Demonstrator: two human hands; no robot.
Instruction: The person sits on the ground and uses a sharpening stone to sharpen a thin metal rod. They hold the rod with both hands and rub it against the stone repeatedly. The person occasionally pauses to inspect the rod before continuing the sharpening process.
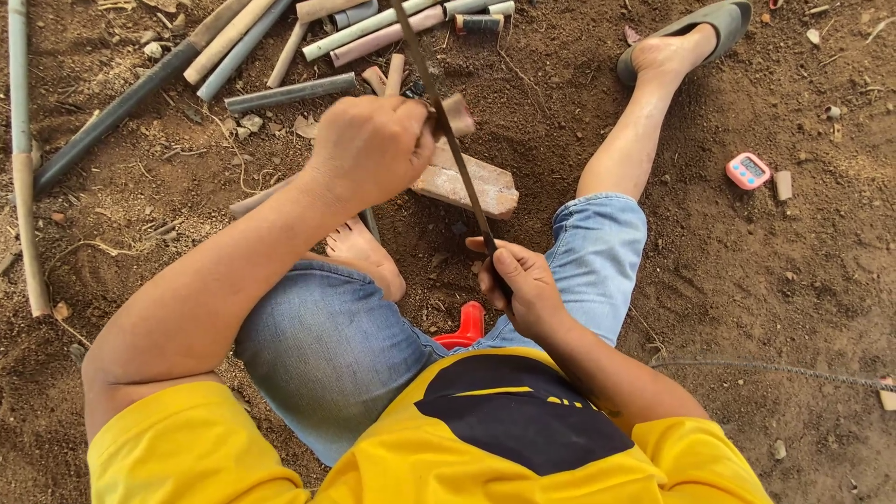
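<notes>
My left hand (371,145) is closed around a short brownish piece of pipe (455,115), holding it above a reddish brick (471,184) on the dirt. My right hand (523,285) grips the handle end of a long dark thin blade (446,131), a saw or file, which runs up and away across the piece in my left hand. I sit on a red stool (467,327), wearing jeans and a yellow shirt. My bare left foot (366,254) rests near the brick.
Several pipes and bamboo-like sticks (280,56) lie in a heap at the upper left. A pink digital timer (748,171) sits on the dirt at right. My right foot wears a grey sandal (695,33). A ribbed metal rod (775,370) lies at lower right.
</notes>
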